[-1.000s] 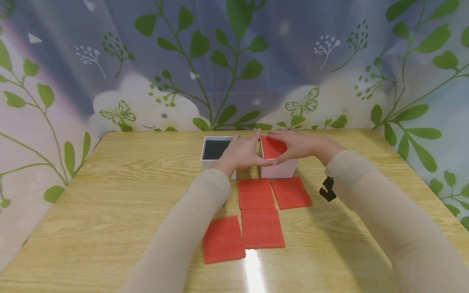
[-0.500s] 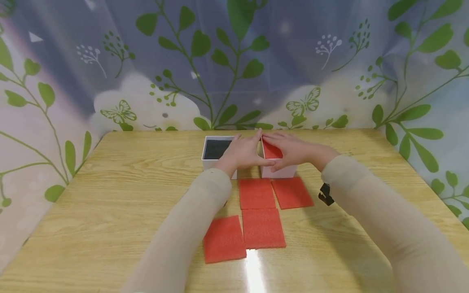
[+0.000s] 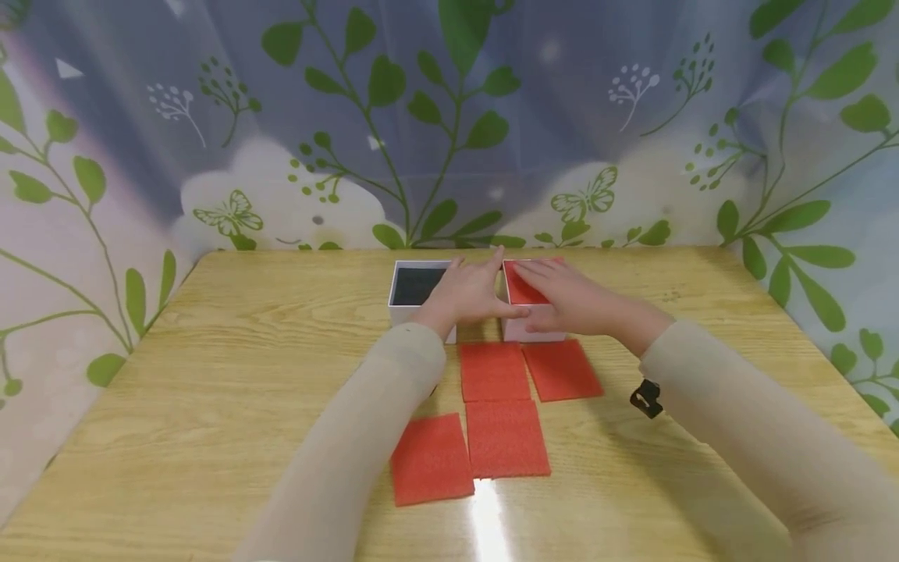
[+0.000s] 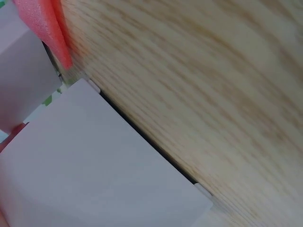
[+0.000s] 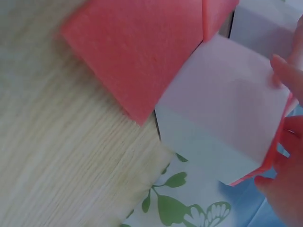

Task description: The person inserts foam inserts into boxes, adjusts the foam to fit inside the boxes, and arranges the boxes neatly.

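Two white boxes stand side by side near the table's back. Dark lining shows inside the left box (image 3: 402,314), and my left hand (image 3: 467,297) rests at its right side, fingers spread and thumb pointing toward the other box. A red foam square (image 3: 518,292) lies in the mouth of the right box (image 3: 520,333). Over that square my right hand (image 3: 586,306) lays its extended fingers, the thumb low at the box's front. In the right wrist view a red edge (image 5: 271,158) runs along the rim of this box, beside my fingers (image 5: 289,182).
Several more red foam squares lie flat on the wooden table (image 3: 211,406): one before the right box (image 3: 495,371), one to its right (image 3: 562,369), two nearer me, including the lower left one (image 3: 432,460). A leaf-printed curtain (image 3: 449,179) hangs behind the table.
My right hand first draws its fingers left across the red square, then shifts slightly right and flattens over it. My left hand stays in place, and the squares on the table have not moved.
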Action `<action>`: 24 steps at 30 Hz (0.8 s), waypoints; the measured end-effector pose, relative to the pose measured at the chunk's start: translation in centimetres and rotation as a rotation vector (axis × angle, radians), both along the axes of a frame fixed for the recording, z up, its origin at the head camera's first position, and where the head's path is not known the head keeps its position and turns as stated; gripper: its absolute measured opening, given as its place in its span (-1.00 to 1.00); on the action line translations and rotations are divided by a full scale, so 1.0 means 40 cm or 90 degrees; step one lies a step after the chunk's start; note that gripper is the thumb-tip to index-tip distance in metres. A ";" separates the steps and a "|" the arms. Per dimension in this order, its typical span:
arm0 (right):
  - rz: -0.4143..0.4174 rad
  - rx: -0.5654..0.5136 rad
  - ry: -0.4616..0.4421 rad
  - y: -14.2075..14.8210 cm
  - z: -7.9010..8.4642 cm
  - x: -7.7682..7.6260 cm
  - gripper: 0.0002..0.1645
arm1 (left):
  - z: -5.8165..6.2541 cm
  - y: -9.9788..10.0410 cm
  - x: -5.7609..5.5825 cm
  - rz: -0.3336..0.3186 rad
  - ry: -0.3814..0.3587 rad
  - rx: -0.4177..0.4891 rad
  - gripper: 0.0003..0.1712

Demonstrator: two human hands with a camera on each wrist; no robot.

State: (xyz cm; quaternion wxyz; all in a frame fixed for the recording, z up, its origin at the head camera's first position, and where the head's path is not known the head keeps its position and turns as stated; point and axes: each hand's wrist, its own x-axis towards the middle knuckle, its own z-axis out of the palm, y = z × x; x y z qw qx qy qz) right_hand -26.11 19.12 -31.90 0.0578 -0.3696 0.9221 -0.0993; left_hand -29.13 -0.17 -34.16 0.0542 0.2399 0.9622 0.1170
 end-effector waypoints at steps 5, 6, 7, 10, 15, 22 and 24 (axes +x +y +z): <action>0.030 -0.013 0.042 0.005 -0.014 0.051 0.03 | -0.006 -0.001 0.002 0.006 -0.001 -0.003 0.31; 0.040 -0.012 0.053 0.005 -0.019 0.062 0.03 | -0.008 -0.002 0.002 0.006 0.000 -0.007 0.30; 0.047 -0.004 0.065 0.004 -0.024 0.073 0.03 | -0.011 -0.001 0.002 0.006 0.000 -0.010 0.29; 0.054 0.008 0.083 0.003 -0.035 0.106 0.03 | -0.019 0.005 0.002 -0.001 -0.005 -0.020 0.27; 0.023 0.014 0.066 0.000 -0.032 0.131 0.03 | -0.010 0.020 0.000 -0.009 0.005 -0.023 0.26; 0.013 0.017 0.068 -0.016 -0.047 0.132 0.08 | -0.006 0.011 -0.004 -0.002 0.016 -0.036 0.23; 0.016 0.014 0.075 -0.018 -0.051 0.132 0.08 | -0.009 0.009 -0.002 -0.001 0.019 -0.033 0.23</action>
